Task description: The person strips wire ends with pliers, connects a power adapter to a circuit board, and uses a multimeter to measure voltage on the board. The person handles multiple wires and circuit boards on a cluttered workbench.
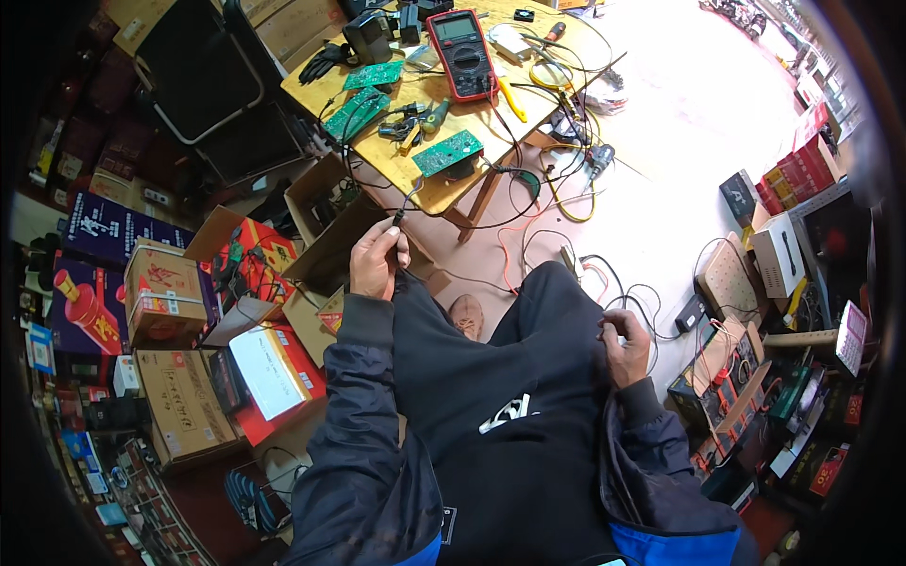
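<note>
My left hand (377, 259) is closed in a pinch on a black cable plug (398, 219), just off the near corner of the table. A thin cord runs up from the plug toward a green circuit board (448, 154) at that corner. By my right thigh, my right hand (626, 347) has its fingers curled in; whatever they may hold is too small to make out. Black cables (651, 294) hang close beside it. Farther up the table lie two more circuit boards (375, 75) (355, 114), a green-handled tool (436, 117) and a red multimeter (461, 57).
The wooden table (401, 170) also bears a yellow tool (511, 99), an orange-handled screwdriver (555, 31) and tangled cables hanging over its right edge. Cardboard boxes (184, 401) and a black chair (198, 71) stand left. At right, an open carton (722, 377) sits near a black adapter (692, 313).
</note>
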Tool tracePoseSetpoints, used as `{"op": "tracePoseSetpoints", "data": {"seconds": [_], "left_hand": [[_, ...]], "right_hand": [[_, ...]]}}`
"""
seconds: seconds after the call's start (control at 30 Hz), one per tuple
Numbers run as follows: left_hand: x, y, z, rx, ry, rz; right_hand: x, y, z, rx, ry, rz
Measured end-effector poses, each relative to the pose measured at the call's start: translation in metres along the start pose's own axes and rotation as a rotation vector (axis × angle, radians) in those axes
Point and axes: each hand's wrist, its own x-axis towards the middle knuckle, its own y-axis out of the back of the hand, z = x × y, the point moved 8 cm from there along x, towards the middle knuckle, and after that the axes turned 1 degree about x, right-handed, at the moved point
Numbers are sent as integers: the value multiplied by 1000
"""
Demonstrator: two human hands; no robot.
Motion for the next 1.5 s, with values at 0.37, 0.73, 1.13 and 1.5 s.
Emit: {"op": "tracePoseSetpoints", "data": {"seconds": [0.37,0.73,1.13,1.5], "left_hand": [[-1,-3,-4,-116,57,-13],[3,-1,0,-113,-7,-4],[7,5,0,-51,-54,20],[9,-6,-6,-325,125,-46]], "right_hand": [[31,-74,-47,-72,98,-177],[36,-108,-70,-45,144,-235],[31,-91,-52,-31,185,-273],[64,-58,-43,-11,34,-226]]}}
